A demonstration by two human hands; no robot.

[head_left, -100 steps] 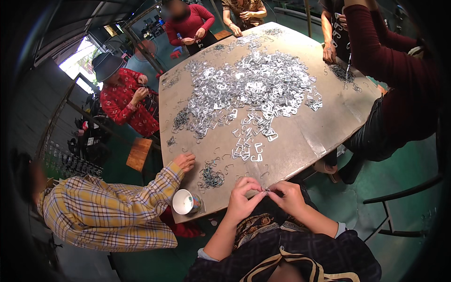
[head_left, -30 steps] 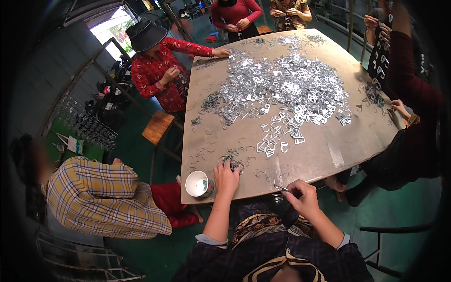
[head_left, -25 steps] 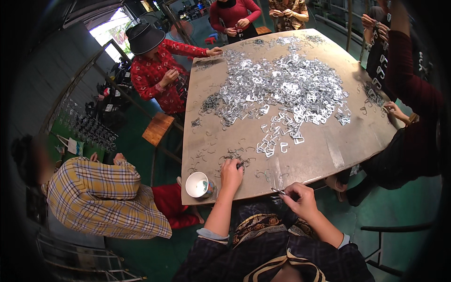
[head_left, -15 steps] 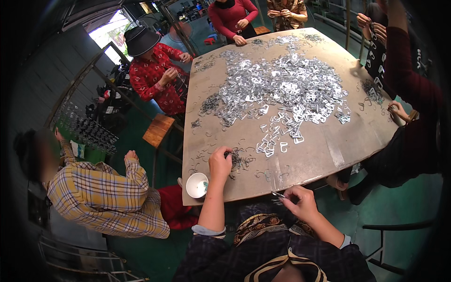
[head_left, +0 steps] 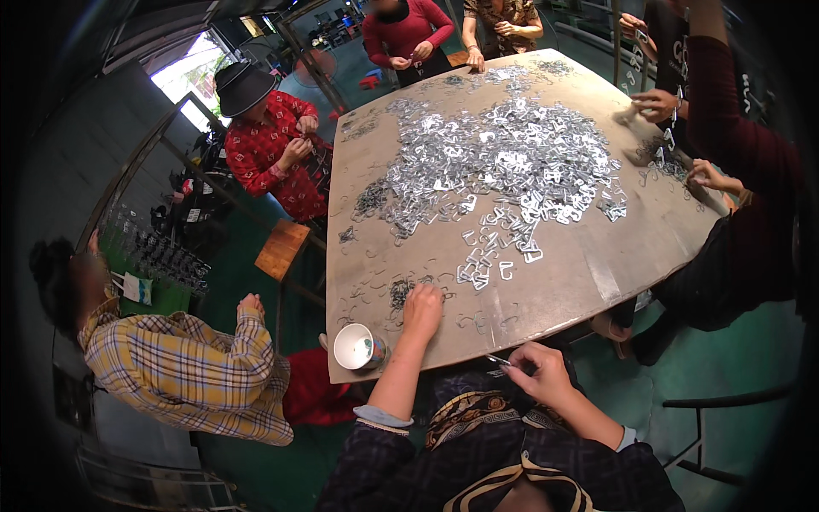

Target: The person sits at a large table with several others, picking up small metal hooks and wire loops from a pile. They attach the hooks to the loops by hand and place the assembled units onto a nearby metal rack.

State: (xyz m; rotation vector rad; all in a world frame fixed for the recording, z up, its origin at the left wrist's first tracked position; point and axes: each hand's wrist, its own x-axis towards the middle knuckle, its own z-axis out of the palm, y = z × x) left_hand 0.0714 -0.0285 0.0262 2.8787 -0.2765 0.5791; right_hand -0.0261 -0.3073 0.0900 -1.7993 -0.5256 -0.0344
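Note:
My left hand [head_left: 423,307] reaches onto the brown table [head_left: 580,273] and rests its fingers on a small dark cluster of wire clips [head_left: 401,292]. My right hand [head_left: 539,372] stays at the table's near edge, closed on a thin metal piece [head_left: 500,362] that sticks out to the left. A big heap of shiny flat metal clips [head_left: 503,166] covers the table's middle and far part. A few loose clips [head_left: 482,269] lie between the heap and my left hand.
A paper cup [head_left: 357,346] stands on the near left corner. A person in a plaid shirt [head_left: 179,375] sits at my left, one in red with a hat [head_left: 269,141] further on, others at the far edge and at the right [head_left: 725,171]. A wooden stool [head_left: 281,249] stands left of the table.
My left hand has left my right hand and reached forward onto the table to the dark clip cluster. My right hand stayed at the near edge with its metal piece.

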